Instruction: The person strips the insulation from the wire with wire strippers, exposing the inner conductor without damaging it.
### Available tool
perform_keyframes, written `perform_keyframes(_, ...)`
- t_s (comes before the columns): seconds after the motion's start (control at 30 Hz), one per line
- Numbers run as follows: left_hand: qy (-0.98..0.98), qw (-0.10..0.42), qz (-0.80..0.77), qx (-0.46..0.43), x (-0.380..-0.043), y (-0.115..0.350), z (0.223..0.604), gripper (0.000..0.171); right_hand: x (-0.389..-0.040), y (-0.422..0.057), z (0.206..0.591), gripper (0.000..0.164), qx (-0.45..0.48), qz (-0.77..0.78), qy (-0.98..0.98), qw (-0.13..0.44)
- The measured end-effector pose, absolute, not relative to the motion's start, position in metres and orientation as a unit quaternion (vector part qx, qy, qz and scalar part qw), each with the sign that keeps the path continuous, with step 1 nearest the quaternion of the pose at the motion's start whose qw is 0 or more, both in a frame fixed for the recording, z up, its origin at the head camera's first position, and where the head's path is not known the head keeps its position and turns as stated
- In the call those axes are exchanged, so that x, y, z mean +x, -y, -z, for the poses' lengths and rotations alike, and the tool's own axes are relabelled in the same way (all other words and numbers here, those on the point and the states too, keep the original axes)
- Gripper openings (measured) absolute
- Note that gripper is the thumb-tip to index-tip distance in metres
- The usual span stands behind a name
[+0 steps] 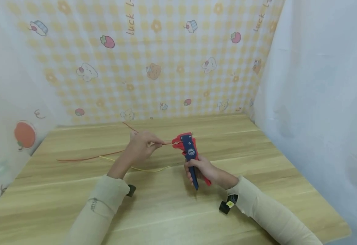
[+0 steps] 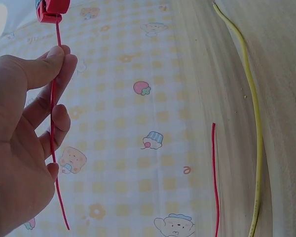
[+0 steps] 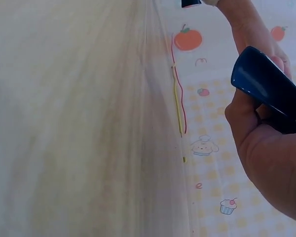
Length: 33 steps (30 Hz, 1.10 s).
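My left hand pinches a thin red wire between thumb and fingertips. One end of the wire reaches the mouth of a blue and red wire stripper, while the rest trails back along the palm and past the wrist side. The right hand grips the stripper by its handles, fingers curled round them, with the head turned toward the left hand. Only the blue handle end shows in the right wrist view. Both hands are above the table.
On the wooden table lie a second red wire at the left and a yellow wire in front of the left hand. A tiny yellow scrap is near the yellow wire's end. A patterned curtain stands behind the table.
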<state>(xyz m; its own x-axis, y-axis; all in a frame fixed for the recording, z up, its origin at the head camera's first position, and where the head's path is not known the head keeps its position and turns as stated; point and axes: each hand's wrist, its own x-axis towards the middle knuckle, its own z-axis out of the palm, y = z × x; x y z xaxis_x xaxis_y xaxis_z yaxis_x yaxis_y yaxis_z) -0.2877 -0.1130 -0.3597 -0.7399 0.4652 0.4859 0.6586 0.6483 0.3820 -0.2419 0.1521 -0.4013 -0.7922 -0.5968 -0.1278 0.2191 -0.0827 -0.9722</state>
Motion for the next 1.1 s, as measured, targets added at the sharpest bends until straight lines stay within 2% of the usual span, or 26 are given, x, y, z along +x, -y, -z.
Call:
perform_keyframes(0.23, 0.893, 0.142, 0.304, -0.299, -0.291, 0.118, 0.36, 0.01, -0.243, -0.153, 0.402, 0.018, -0.17, 0.717, -0.609, 0.292)
perform_keyframes(0.47, 0.894, 0.124, 0.321, -0.286, -0.29, 0.122, 0.359, 0.01, -0.243, -0.156, 0.405, 0.049, -0.261, 0.717, -0.572, 0.299)
perform_keyframes(0.8, 0.917, 0.047, 0.285, -0.274, -0.296, 0.124, 0.369, 0.009, -0.247, -0.158, 0.409, 0.048, -0.265, 0.726, -0.553, 0.312)
perform_keyframes(1.0, 0.936, -0.009, 0.231, -0.266, -0.297, 0.126, 0.373, 0.011, -0.25, -0.161, 0.412, 0.051, -0.335, 0.709, -0.531, 0.322)
perform_keyframes(1.1, 0.942, -0.021, 0.213, -0.258, -0.298, 0.128, 0.373, 0.012, -0.251, -0.163, 0.411, 0.053, -0.366, 0.7, -0.511, 0.339)
